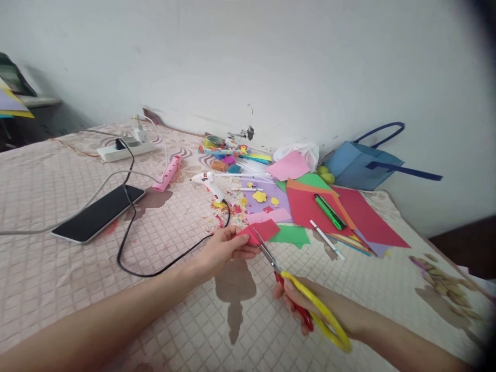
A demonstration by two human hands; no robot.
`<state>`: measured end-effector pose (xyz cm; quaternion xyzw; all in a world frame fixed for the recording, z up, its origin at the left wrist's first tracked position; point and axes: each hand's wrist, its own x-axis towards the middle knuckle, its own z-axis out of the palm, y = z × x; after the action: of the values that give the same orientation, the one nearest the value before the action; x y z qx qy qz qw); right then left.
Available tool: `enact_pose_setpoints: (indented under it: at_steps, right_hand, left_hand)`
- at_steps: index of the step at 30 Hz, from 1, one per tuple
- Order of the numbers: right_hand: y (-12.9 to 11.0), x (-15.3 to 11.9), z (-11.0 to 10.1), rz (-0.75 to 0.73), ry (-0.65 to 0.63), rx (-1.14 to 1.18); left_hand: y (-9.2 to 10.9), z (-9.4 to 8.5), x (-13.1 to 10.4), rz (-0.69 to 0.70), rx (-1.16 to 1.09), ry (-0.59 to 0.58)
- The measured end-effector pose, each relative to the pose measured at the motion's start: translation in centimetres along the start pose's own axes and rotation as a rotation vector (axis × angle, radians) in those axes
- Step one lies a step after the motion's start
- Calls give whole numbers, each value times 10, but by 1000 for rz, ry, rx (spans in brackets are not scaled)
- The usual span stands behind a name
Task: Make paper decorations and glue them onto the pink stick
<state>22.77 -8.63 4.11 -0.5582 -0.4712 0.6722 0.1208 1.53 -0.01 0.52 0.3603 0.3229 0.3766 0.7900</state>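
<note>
A small piece of red paper [267,230] is pinched between the thumb and fingers of my left hand [227,245], raised above the table. My right hand [296,299] grips scissors [329,323] with one yellow and one red handle. The scissor blades lie across the red paper near my left thumb, pointing away and to the left. Just beyond the red paper are a green paper piece [292,235] and a pink strip [270,216]. My hands and the scissors cast a shadow on the quilted cloth below.
A white glue gun [211,186] with a black cord lies among paper scraps. Red sheets [372,217] and a green box cutter [329,212] are at right, a blue bag [364,164] behind. A tablet-like black device [101,213] and power strip [126,152] sit at left.
</note>
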Motion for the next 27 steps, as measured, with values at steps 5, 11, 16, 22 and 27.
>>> enact_pose_setpoints:
  at_steps: [5, 11, 16, 22, 27]
  right_hand:
    - [-3, 0, 1, -7, 6, -43]
    - [-2, 1, 1, -9, 7, -40]
    - [3, 3, 0, -9, 28, -57]
    - [12, 10, 0, -13, 55, -83]
    - [9, 11, 4, -2, 83, -113]
  left_hand:
    - [1, 0, 0, 5, -4, -3]
    - [-1, -2, 0, 15, 0, -23]
    - [-2, -2, 0, 13, 6, -21]
    - [-2, -2, 0, 11, -4, -18]
    - [0, -1, 0, 16, -14, -12]
